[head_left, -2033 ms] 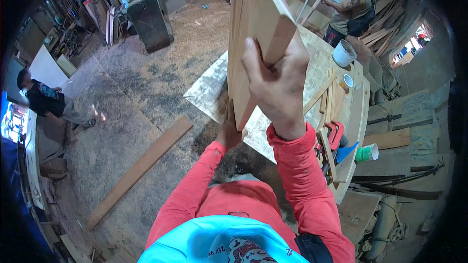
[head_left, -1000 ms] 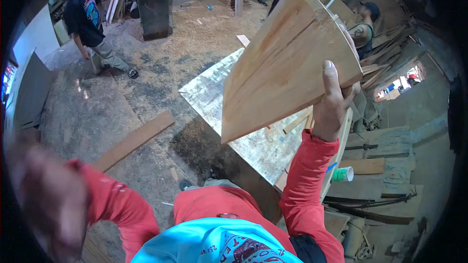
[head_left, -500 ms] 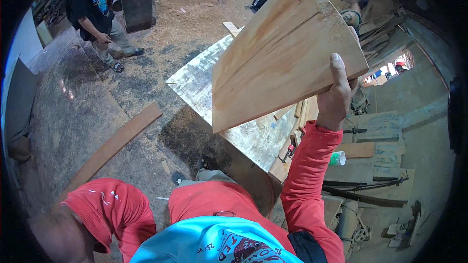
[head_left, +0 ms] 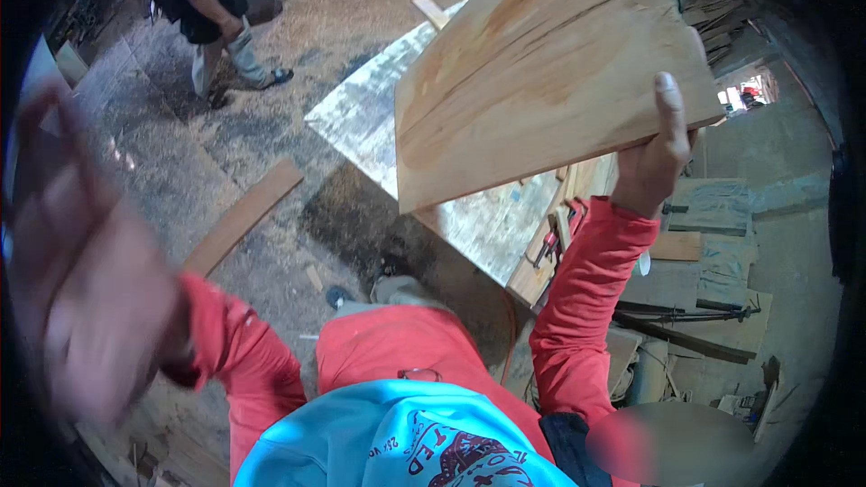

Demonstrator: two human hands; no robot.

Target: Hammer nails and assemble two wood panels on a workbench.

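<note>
A wide wooden board (head_left: 541, 81), pale with a dark crack along its grain, is held up in front of me. My right hand (head_left: 658, 158) grips its near right edge, the thumb lying on the upper face and the other fingers mostly hidden behind. The board hangs tilted above a worktable (head_left: 347, 108) with a worn, whitish top. Off to the far left, my left hand (head_left: 113, 307) is raised, apart from the board. Motion blurs it, but its fingers look stretched out and nothing shows in it.
A long plank (head_left: 244, 216) lies on the sawdust-strewn floor left of the table. Wood strips and a red clamp (head_left: 550, 243) sit along the table's right side. A person (head_left: 212, 18) stands at the far left; others are partly seen behind the board. Boards and bars (head_left: 686, 316) fill the right.
My left hand has swung up and into view from the lower left. The board and my right hand have shifted slightly right and up in the picture, still gripped.
</note>
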